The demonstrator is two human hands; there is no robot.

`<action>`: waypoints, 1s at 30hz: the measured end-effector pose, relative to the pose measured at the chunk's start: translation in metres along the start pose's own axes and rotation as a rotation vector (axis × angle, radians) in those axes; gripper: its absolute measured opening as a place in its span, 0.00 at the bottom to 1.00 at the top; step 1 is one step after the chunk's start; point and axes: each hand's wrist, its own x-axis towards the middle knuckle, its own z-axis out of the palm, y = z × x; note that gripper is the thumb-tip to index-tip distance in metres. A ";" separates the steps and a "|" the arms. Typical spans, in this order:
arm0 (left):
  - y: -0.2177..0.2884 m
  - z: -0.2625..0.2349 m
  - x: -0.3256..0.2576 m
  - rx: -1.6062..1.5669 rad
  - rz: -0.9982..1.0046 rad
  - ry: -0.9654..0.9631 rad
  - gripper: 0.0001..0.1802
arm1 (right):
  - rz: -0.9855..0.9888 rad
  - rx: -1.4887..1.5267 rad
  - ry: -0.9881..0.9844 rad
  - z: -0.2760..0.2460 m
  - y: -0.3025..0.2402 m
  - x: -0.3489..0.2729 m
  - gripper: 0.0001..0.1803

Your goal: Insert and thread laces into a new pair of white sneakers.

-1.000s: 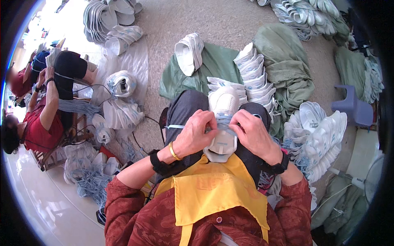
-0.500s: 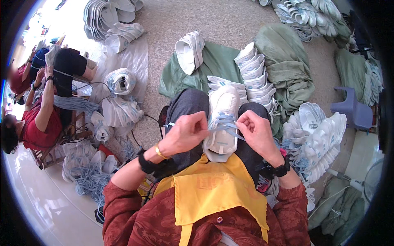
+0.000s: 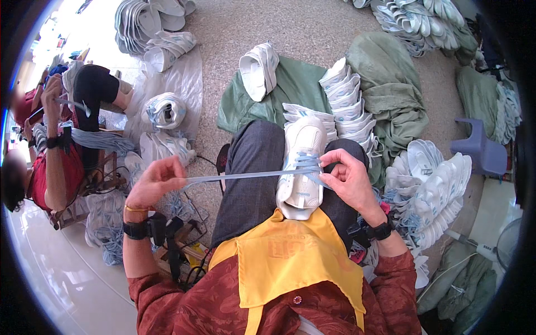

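Observation:
A white shoe upper point(image 3: 304, 135) rests between my thighs, its rounded toe pointing away from me. Light blue shoelace runs through its holes in several crossing rows. One long end of the shoelace point(image 3: 240, 176) stretches almost level from the shoe out to the left. My left hand point(image 3: 155, 181) is closed, pinching that end well off to the side over my left leg. Beside the right edge of the shoe, my right hand point(image 3: 347, 176) is closed, with thumb and forefinger on the lace near the holes. Its fingertips partly cover the lace there.
Beyond my knees, stacked white uppers point(image 3: 349, 103) and a single upper pile point(image 3: 258, 72) lie by green cloth point(image 3: 296, 84). More uppers point(image 3: 430, 190) are heaped at right, near a purple stool point(image 3: 480, 148). At left sits a co-worker in red point(image 3: 56, 173), beside a bundle of laces point(image 3: 103, 140).
My left hand has swung from beside the shoe out to the left, drawing the lace out long. My right hand has stayed by the shoe. The co-worker's arms have moved.

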 end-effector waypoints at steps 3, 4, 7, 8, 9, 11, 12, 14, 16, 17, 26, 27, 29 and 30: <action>-0.014 -0.008 -0.008 -0.023 -0.026 -0.010 0.08 | -0.037 -0.099 0.058 0.001 -0.005 -0.005 0.16; -0.017 -0.007 -0.008 -0.010 -0.039 -0.033 0.08 | -0.056 -0.189 0.072 0.000 -0.008 -0.008 0.15; -0.022 0.011 0.003 -0.020 -0.029 0.000 0.09 | -0.080 -0.361 0.071 -0.001 -0.017 -0.017 0.14; -0.023 0.016 0.006 -0.020 -0.028 -0.002 0.09 | -0.079 -0.362 0.073 -0.001 -0.018 -0.021 0.14; -0.025 0.019 0.009 -0.069 -0.011 0.006 0.09 | -0.070 -0.400 0.065 -0.001 -0.019 -0.025 0.13; -0.021 0.027 0.012 -0.118 0.006 0.013 0.09 | -0.069 -0.500 0.042 -0.001 -0.026 -0.031 0.11; -0.015 0.031 0.012 -0.126 0.021 0.035 0.10 | -0.068 -0.500 0.043 0.000 -0.025 -0.033 0.11; -0.008 0.034 0.011 -0.130 0.034 0.057 0.10 | -0.131 -0.567 0.080 0.000 -0.020 -0.039 0.08; -0.005 0.036 0.011 -0.008 0.116 0.143 0.10 | -0.167 -0.575 0.104 -0.001 -0.017 -0.042 0.07; -0.006 0.035 0.011 -0.007 0.116 0.142 0.10 | -0.201 -0.588 0.126 -0.001 -0.016 -0.043 0.06; 0.003 0.040 0.006 0.691 0.336 0.249 0.10 | -0.185 -0.559 0.205 -0.013 -0.019 -0.047 0.04; 0.005 0.041 0.005 0.718 0.343 0.257 0.09 | -0.186 -0.561 0.205 -0.015 -0.019 -0.048 0.04; 0.006 0.042 0.005 0.745 0.351 0.267 0.09 | -0.192 -0.612 0.212 -0.020 -0.019 -0.051 0.04; 0.005 0.042 0.004 0.768 0.384 0.284 0.08 | -0.194 -0.612 0.211 -0.023 -0.018 -0.053 0.04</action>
